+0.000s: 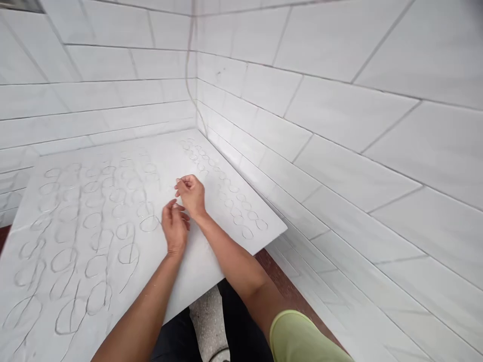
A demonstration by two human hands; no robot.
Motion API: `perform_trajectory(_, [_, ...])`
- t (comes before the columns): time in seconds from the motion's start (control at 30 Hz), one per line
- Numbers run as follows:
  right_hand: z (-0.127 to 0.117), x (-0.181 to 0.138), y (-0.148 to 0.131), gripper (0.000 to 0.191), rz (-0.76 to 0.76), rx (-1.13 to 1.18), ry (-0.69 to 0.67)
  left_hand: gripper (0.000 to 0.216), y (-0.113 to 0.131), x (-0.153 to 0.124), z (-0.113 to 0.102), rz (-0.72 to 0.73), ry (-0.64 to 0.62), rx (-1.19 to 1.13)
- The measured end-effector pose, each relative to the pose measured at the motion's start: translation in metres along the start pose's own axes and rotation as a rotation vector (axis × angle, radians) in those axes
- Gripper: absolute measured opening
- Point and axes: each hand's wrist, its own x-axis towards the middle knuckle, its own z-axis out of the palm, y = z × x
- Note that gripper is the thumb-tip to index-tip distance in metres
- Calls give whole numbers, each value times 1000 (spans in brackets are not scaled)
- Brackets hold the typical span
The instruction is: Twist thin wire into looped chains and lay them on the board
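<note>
My left hand (pixel 175 226) is over the white board (pixel 211 256), its fingers curled with the thumb close to the forefinger. Just above and to the right of it, my right hand (pixel 191 193) has thumb and fingertips pinched together. Whatever lies in either pinch is too fine to make out. Beside my left hand lies a thin dark wire-like loop (pixel 150 223), one of several rows of such loops across the left of the board. Along the right edge runs another group of smaller, chain-like linked loops (pixel 230 203).
White tiled walls (pixel 339 136) meet in a corner behind the board, and the right wall runs close along its edge. A thin cord (pixel 187 75) hangs down the corner. A dark red-brown surface (pixel 283 274) shows beneath the board, with speckled floor (pixel 207 317) between my legs.
</note>
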Motion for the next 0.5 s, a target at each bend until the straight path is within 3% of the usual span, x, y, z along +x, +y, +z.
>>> perform_trajectory(0.17, [0,-4,15,20,86,52,-76,37,9,11,4,61,177,-38])
perform_trajectory(0.23, [-3,-4,16,18,75,10,-99,32,10,14,8,67,176,-60])
perform_trajectory(0.5, [-1,-7,23,16,266,6,-184,20,10,19,6,57,222,-133])
